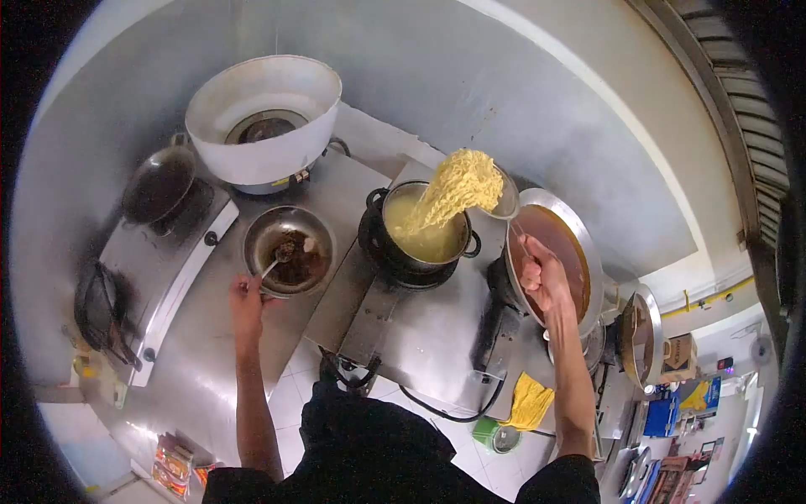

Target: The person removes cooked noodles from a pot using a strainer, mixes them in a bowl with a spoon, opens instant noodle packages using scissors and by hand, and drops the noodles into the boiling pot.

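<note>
My right hand (546, 277) is closed round the thin handle of a strainer (506, 198), tilted above a black-handled pot (375, 202). A clump of yellow noodles (462, 181) is at the strainer's edge, and strands hang down to the cloudy yellowish liquid (420, 239) in the pot. On the left, my left hand (247, 304) grips a spoon (270, 267), its head in dark brown sauce (306, 267) inside a metal bowl (250, 235). A small pale lump lies in the sauce too.
Beyond the bowl stands a large white ring-shaped guard (260, 164) round a burner. Dark pans (159, 185) sit at far left. At right is a wide pan (550, 202) of brown liquid. A yellow cloth (529, 401) hangs at the counter's front edge, above a green bucket (485, 433).
</note>
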Demonstrator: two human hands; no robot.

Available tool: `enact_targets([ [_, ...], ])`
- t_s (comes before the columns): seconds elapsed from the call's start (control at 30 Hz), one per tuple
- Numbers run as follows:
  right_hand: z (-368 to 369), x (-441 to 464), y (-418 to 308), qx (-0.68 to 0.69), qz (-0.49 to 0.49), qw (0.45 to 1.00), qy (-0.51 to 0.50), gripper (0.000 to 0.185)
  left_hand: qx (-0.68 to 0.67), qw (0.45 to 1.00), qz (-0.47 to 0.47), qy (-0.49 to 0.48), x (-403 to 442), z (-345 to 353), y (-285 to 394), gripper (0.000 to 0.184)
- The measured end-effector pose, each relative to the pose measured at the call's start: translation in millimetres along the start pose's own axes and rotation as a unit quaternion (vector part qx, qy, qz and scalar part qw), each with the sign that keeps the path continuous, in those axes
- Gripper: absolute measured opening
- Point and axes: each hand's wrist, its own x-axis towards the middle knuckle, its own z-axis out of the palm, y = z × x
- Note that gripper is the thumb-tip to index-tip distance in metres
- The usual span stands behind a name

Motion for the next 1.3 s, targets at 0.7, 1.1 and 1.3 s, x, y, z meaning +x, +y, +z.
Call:
enact_targets([
  [0.7,-1,-17,-100,0.022,-0.04,0.999,-0.027,0.018,0.018,0.992,0.005,-0.124,8,125,75,0.014],
  [1.1,5,-15,-97,0.02,-0.034,0.999,-0.025,0.017,0.008,0.995,0.004,-0.096,15,90,58,0.019],
  [1.3,2,-11,-92,-0.013,-0.02,0.999,-0.034,0.021,0.01,0.995,0.011,-0.094,12,85,58,0.018],
])
